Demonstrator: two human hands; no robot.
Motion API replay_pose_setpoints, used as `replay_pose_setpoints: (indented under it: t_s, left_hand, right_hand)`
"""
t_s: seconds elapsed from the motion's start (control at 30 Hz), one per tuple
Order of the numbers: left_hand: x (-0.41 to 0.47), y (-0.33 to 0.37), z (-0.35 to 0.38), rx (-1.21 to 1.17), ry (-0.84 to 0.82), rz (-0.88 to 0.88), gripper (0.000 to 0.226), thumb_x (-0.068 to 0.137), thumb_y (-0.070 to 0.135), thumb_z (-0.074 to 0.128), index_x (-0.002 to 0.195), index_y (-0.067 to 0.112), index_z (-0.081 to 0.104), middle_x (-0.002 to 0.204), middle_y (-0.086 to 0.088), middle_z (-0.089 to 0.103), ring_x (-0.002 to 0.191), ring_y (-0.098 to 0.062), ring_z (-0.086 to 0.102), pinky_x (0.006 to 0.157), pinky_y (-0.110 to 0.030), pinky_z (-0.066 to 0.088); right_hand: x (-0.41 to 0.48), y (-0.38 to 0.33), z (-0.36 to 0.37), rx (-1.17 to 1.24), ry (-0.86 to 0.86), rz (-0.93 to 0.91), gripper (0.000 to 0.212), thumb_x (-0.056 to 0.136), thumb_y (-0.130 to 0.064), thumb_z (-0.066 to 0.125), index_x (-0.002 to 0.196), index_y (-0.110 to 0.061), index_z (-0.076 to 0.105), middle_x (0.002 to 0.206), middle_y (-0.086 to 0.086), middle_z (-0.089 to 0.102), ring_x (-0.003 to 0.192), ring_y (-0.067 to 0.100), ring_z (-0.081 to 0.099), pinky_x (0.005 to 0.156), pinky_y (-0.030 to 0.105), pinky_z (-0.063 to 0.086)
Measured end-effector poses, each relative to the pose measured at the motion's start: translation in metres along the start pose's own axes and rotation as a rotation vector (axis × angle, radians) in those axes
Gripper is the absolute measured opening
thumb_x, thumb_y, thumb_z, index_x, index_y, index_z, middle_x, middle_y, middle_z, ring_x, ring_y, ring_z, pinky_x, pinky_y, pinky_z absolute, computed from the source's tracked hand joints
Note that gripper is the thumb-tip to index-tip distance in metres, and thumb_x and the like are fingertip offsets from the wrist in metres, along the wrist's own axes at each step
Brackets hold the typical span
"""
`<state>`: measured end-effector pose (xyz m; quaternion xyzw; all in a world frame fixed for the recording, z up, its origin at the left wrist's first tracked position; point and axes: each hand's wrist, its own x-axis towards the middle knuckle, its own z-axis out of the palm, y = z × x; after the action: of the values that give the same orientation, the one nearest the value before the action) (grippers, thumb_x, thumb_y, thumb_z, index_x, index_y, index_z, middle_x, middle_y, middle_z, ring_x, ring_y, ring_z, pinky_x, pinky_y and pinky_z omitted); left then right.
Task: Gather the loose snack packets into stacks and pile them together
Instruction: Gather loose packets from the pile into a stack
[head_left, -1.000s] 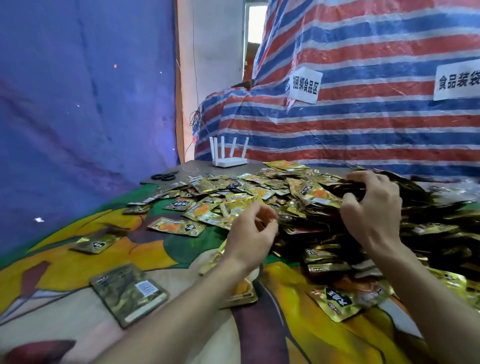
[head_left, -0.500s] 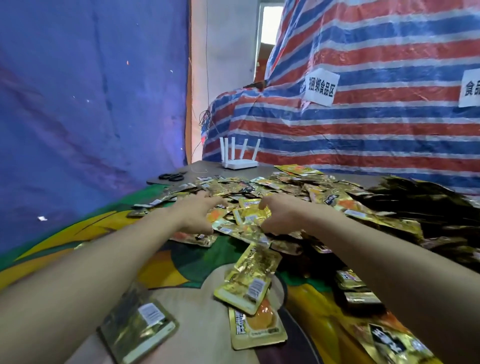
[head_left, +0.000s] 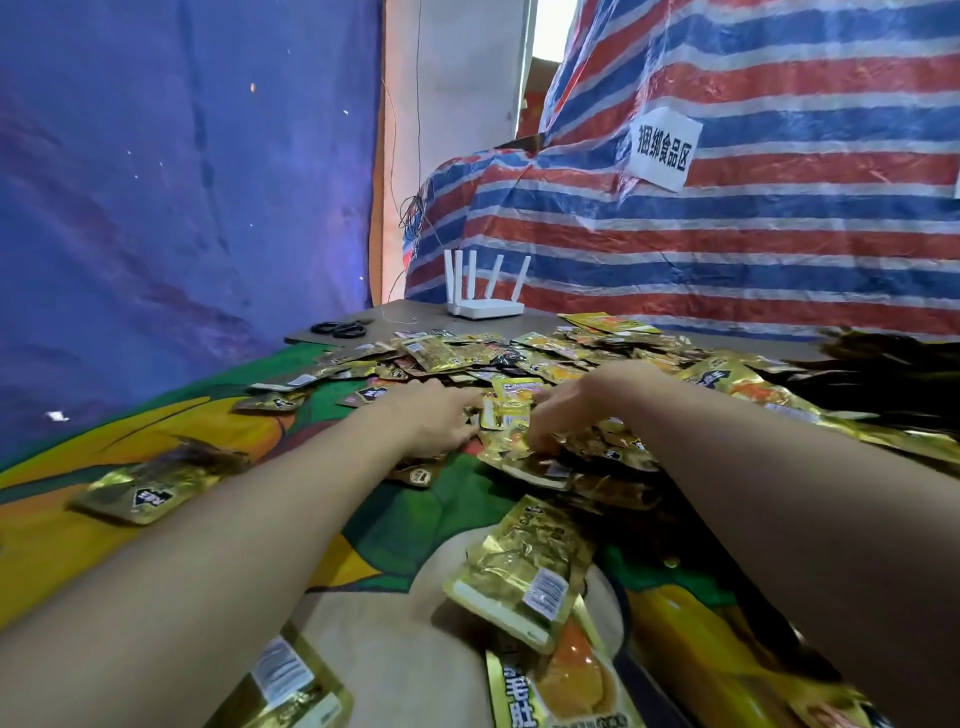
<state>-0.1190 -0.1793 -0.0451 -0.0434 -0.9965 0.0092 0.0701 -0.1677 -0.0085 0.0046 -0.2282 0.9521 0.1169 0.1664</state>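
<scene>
Gold and yellow snack packets (head_left: 524, 358) lie scattered over the far half of a colourful tablecloth (head_left: 415, 512). Both my arms reach forward into them. My left hand (head_left: 434, 418) and my right hand (head_left: 569, 408) close in from either side on a small bunch of yellow packets (head_left: 511, 415), with fingers curled onto its edges. Close to me sits a short stack of gold packets (head_left: 524, 577) on top of a larger orange-fronted packet (head_left: 563, 686). Single packets lie at the left (head_left: 148, 486) and bottom left (head_left: 291, 686).
A dark heap of packets (head_left: 883, 379) rises at the right. A white router (head_left: 485, 307) and black scissors (head_left: 343, 328) sit at the table's far edge. A striped tarp (head_left: 727, 234) with a paper sign (head_left: 665, 148) stands behind, and a blue sheet (head_left: 182, 182) hangs left.
Both hands left the pile at the right and near edge and reached forward to the scattered packets in the middle. They have closed together on a yellow bunch; the view leaned in.
</scene>
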Motion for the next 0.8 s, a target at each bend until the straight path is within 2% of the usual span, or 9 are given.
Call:
replay_pose_setpoints:
  t_s: [0.07,0.17,0.27,0.33,0.4,0.47,0.5,0.63,0.8]
  left_hand:
    - [-0.003,-0.001,-0.001,0.019,0.012,0.022,0.045,0.102,0.038,0.046,0.146,0.035,0.041,0.129,-0.016,0.060,0.105,-0.032,0.059,0.088,-0.041,0.050]
    - [-0.007,0.000,-0.009,-0.012,-0.034,0.046,0.037,0.096,0.033,0.059,0.131,0.028,0.048,0.110,-0.008,0.060,0.089,-0.025,0.053,0.074,-0.035,0.046]
    - [-0.005,0.002,-0.016,-0.032,-0.049,0.040,0.037,0.090,0.024,0.067,0.122,0.025,0.048,0.096,-0.002,0.054,0.081,-0.019,0.052,0.064,-0.033,0.043]
    - [-0.004,0.004,-0.015,-0.053,-0.057,0.016,0.052,0.089,0.016,0.065,0.134,0.026,0.040,0.096,-0.004,0.053,0.080,-0.020,0.053,0.061,-0.033,0.040]
    - [-0.003,0.005,-0.013,-0.066,-0.055,-0.010,0.063,0.090,0.010,0.059,0.145,0.025,0.032,0.113,-0.011,0.057,0.096,-0.029,0.056,0.067,-0.034,0.042]
    - [-0.004,0.003,-0.011,-0.136,-0.020,-0.024,0.064,0.089,0.003,0.052,0.147,0.025,0.035,0.130,-0.016,0.057,0.105,-0.031,0.055,0.067,-0.033,0.042]
    - [-0.004,0.001,-0.010,-0.195,0.007,-0.037,0.065,0.088,0.001,0.050,0.146,0.027,0.038,0.135,-0.017,0.055,0.109,-0.032,0.056,0.070,-0.034,0.044]
    - [-0.012,-0.009,-0.008,-0.413,0.117,-0.065,0.062,0.088,-0.005,0.046,0.139,0.032,0.048,0.145,-0.014,0.050,0.105,-0.031,0.059,0.076,-0.041,0.053]
    - [-0.022,-0.019,-0.011,-0.626,0.187,-0.081,0.054,0.092,-0.004,0.057,0.129,0.036,0.054,0.133,-0.007,0.057,0.102,-0.031,0.062,0.080,-0.041,0.053]
  right_hand:
    - [-0.001,0.003,0.000,0.073,-0.003,0.032,0.043,0.089,-0.030,0.060,0.129,-0.013,0.056,0.123,0.009,0.051,0.111,0.026,0.053,0.086,0.032,0.047]
    - [0.003,0.006,-0.001,0.136,0.064,0.014,0.050,0.081,-0.029,0.069,0.128,-0.015,0.061,0.131,0.006,0.054,0.120,0.028,0.053,0.105,0.048,0.046]
    - [0.000,0.007,-0.003,0.171,0.056,-0.024,0.051,0.076,-0.025,0.075,0.125,-0.012,0.066,0.120,0.003,0.060,0.106,0.023,0.057,0.086,0.038,0.051]
    - [-0.006,0.006,-0.004,0.233,0.001,-0.022,0.060,0.078,-0.030,0.077,0.134,-0.013,0.062,0.125,0.003,0.057,0.094,0.013,0.052,0.070,0.024,0.038]
    - [-0.008,0.007,-0.003,0.265,-0.008,-0.034,0.080,0.075,-0.044,0.082,0.145,-0.019,0.052,0.144,0.004,0.049,0.112,0.019,0.052,0.081,0.023,0.038]
    - [-0.009,0.005,-0.003,0.215,0.054,-0.041,0.106,0.062,-0.057,0.089,0.151,-0.024,0.042,0.154,0.001,0.041,0.136,0.028,0.045,0.106,0.038,0.042]
    - [-0.010,0.002,-0.003,0.204,0.094,-0.034,0.110,0.057,-0.058,0.091,0.149,-0.023,0.042,0.151,0.001,0.045,0.134,0.030,0.047,0.110,0.046,0.043]
    - [-0.004,-0.011,0.003,0.391,0.238,-0.094,0.090,0.054,-0.036,0.099,0.129,-0.014,0.054,0.121,0.005,0.063,0.106,0.027,0.065,0.097,0.045,0.055]
    - [-0.014,-0.012,0.006,0.712,0.328,-0.173,0.091,0.061,-0.021,0.097,0.139,-0.013,0.052,0.121,0.005,0.061,0.105,0.028,0.064,0.089,0.044,0.059]
